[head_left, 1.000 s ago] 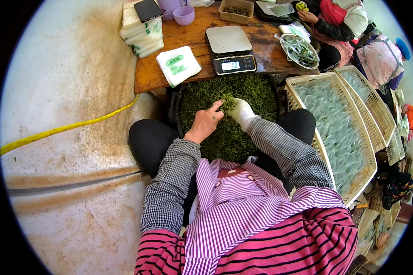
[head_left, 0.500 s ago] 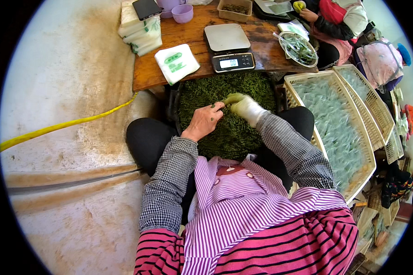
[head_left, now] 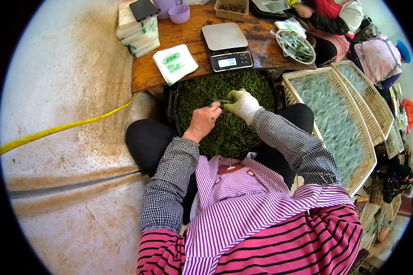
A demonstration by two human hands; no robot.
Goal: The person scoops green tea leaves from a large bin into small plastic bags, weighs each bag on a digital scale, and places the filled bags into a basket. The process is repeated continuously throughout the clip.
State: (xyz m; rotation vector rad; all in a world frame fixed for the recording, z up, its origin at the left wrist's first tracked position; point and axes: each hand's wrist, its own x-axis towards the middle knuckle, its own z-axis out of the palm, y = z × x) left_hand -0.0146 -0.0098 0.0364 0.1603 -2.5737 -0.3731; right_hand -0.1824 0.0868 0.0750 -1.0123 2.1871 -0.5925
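Between my knees stands a wide dark tub point(head_left: 172, 101) filled with small dark green granules point(head_left: 229, 133). Over its middle, my bare left hand point(head_left: 203, 121) is closed, with thumb and fingertips pinched together. Green bits cling to its skin. My right hand point(head_left: 243, 105), in a pale glove with yellow-green fingertips, is closed close beside it. A thin, pale, shiny piece point(head_left: 221, 101) runs between the fingertips of both hands; it is too small to tell its kind.
Ahead, a wooden table point(head_left: 179, 34) bears a digital scale point(head_left: 224, 37), flat plastic bags point(head_left: 175, 63), a phone point(head_left: 143, 10) on stacked bags, a purple cup point(head_left: 179, 14) and a basket point(head_left: 296, 46). At right, a crate point(head_left: 371, 167) holds clear packets. Another person point(head_left: 337, 23) sits far right. A yellow hose point(head_left: 69, 124) crosses the floor.
My right hand has turned and drawn slightly nearer the left, its fingers now pinching. A thin shiny piece now shows between the hands. The left hand has barely moved.
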